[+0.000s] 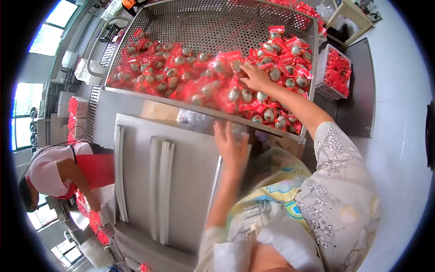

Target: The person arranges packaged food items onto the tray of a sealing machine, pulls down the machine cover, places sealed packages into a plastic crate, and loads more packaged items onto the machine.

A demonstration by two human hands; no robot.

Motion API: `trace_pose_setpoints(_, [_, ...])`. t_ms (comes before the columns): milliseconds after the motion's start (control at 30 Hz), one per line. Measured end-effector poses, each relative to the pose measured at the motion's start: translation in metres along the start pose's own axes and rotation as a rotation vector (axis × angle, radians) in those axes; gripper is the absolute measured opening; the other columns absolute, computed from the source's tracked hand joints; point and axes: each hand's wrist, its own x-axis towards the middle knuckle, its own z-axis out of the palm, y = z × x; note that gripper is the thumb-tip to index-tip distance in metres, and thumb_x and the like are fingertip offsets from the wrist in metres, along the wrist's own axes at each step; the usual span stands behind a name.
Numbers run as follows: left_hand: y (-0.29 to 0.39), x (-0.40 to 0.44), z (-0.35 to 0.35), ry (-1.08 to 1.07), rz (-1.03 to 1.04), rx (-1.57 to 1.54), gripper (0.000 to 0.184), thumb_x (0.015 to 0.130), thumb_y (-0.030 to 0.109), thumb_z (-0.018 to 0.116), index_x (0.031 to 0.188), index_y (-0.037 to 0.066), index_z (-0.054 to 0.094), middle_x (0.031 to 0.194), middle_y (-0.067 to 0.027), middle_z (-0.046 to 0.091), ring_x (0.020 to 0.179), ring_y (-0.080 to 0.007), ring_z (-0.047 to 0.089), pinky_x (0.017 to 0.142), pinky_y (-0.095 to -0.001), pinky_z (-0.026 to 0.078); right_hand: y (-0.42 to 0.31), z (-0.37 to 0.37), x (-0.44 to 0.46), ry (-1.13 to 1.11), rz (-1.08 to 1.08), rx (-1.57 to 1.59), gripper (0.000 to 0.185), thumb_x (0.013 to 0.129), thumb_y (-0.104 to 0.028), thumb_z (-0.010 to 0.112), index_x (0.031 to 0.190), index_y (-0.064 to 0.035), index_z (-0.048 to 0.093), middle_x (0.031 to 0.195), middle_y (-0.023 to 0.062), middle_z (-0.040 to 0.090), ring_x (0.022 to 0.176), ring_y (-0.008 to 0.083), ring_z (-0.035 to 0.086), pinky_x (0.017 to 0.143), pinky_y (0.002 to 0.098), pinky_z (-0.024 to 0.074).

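Many small packets point(268, 115) lie heaped in a perforated metal tray point(213, 34). Each has red and clear film around a greenish-grey, egg-shaped piece. My right hand point(257, 79) reaches over the heap, its fingers apart and slightly bent at a packet point(236, 66); whether they touch it is unclear. Packets to the left of this hand are smeared by motion. Fingers spread, my left hand point(232, 147) is empty, in front of the tray's near rim and over the right edge of a grey metal surface point(190, 177).
At the right, a white crate point(328, 81) of red packets stands beside the tray. Another person point(63, 167) in a red apron bends over red packets at the left. Stacked crates point(78, 115) stand behind. Clear plastic point(195, 119) lies below the tray's near rim.
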Motion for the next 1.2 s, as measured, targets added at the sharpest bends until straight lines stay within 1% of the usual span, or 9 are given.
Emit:
trace_pose_setpoints(33, [0.001,-0.015,-0.007,-0.004,-0.003,-0.019,0.068,0.076,0.019,0.075,0.134,0.003,0.044,0.146,-0.0293,0.028,0.133,-0.0472,0.029,0.107,-0.0515,0.030,-0.027,-0.023,-0.014,-0.070,0.166,0.063,0.052,0.082,-0.031,0.064,0.126,-0.0054,0.053,0.117,0.0166,0.057,0.111,0.0349,0.054,0.093,0.0441,0.0448])
trace_pose_setpoints(133, [0.004,-0.049,-0.021,-0.019,0.003,-0.072,0.065,0.074,0.017,0.076,0.131,0.004,0.047,0.145,-0.0276,0.030,0.133,-0.0455,0.031,0.107,-0.0512,0.031,-0.057,-0.029,-0.068,-0.065,0.112,0.072,0.037,0.081,-0.028,0.065,0.109,-0.0047,0.063,0.114,0.0181,0.059,0.108,0.0348,0.055,0.092,0.0440,0.0450])
trace_pose_setpoints(200, [0.004,-0.063,-0.025,-0.022,0.025,-0.100,0.062,0.074,0.015,0.076,0.129,0.003,0.049,0.145,-0.0272,0.031,0.133,-0.0448,0.032,0.107,-0.0513,0.031,-0.084,-0.025,-0.113,0.147,0.006,0.150,0.031,0.080,-0.025,0.068,0.104,-0.0050,0.066,0.117,0.0168,0.058,0.111,0.0343,0.054,0.093,0.0424,0.0446])
trace_pose_setpoints(300, [0.009,-0.081,-0.025,-0.053,0.079,-0.101,0.059,0.075,0.013,0.075,0.128,0.003,0.049,0.144,-0.0264,0.033,0.132,-0.0445,0.033,0.105,-0.0508,0.033,-0.137,-0.072,-0.174,0.144,0.062,0.191,0.026,0.079,-0.023,0.070,0.100,-0.0073,0.068,0.123,0.0150,0.058,0.119,0.0327,0.050,0.100,0.0459,0.0400])
trace_pose_setpoints(433, [0.031,-0.100,-0.020,-0.160,0.165,-0.143,0.062,0.072,0.009,0.076,0.128,0.004,0.050,0.142,-0.0237,0.037,0.130,-0.0426,0.036,0.105,-0.0480,0.035,-0.174,-0.097,-0.266,0.245,0.006,0.391,0.012,0.081,-0.010,0.064,0.092,-0.0036,0.064,0.107,0.0148,0.059,0.105,0.0333,0.056,0.091,0.0409,0.0463])
trace_pose_setpoints(633, [0.064,-0.167,-0.012,-0.452,0.513,-0.178,0.057,0.078,0.016,0.074,0.128,0.000,0.050,0.135,-0.0213,0.046,0.124,-0.0398,0.044,0.104,-0.0467,0.036,-0.200,-0.154,-0.406,0.256,0.601,0.535,0.014,0.086,-0.018,0.062,0.095,-0.0070,0.065,0.101,0.0085,0.063,0.094,0.0284,0.061,0.079,0.0381,0.0494])
trace_pose_setpoints(833, [0.124,-0.268,0.018,-0.858,0.821,-0.210,0.055,0.081,0.012,0.070,0.129,-0.001,0.048,0.130,-0.0226,0.050,0.121,-0.0403,0.046,0.101,-0.0466,0.038,-0.231,-0.178,-0.587,0.641,0.828,0.487,0.013,0.084,-0.020,0.063,0.090,-0.0087,0.066,0.089,0.0078,0.064,0.084,0.0281,0.064,0.072,0.0394,0.0501])
trace_pose_setpoints(967, [0.177,-0.345,0.082,-0.989,0.790,-0.245,0.057,0.081,0.013,0.070,0.131,-0.001,0.047,0.130,-0.0222,0.050,0.123,-0.0382,0.046,0.104,-0.0452,0.036,-0.222,-0.193,-0.702,0.818,0.896,0.443,0.015,0.084,-0.021,0.064,0.093,-0.0087,0.065,0.091,0.0084,0.064,0.085,0.0284,0.063,0.073,0.0381,0.0497])
trace_pose_setpoints(1200, [0.257,-0.549,0.096,-1.266,1.053,-0.633,0.057,0.077,0.007,0.073,0.129,-0.001,0.050,0.123,-0.0179,0.057,0.111,-0.0320,0.055,0.096,-0.0404,0.043,-0.334,-0.231,-0.951,1.217,1.193,0.069,0.012,0.084,-0.011,0.068,0.094,-0.0058,0.065,0.088,0.0080,0.063,0.077,0.0218,0.062,0.068,0.0320,0.0502])
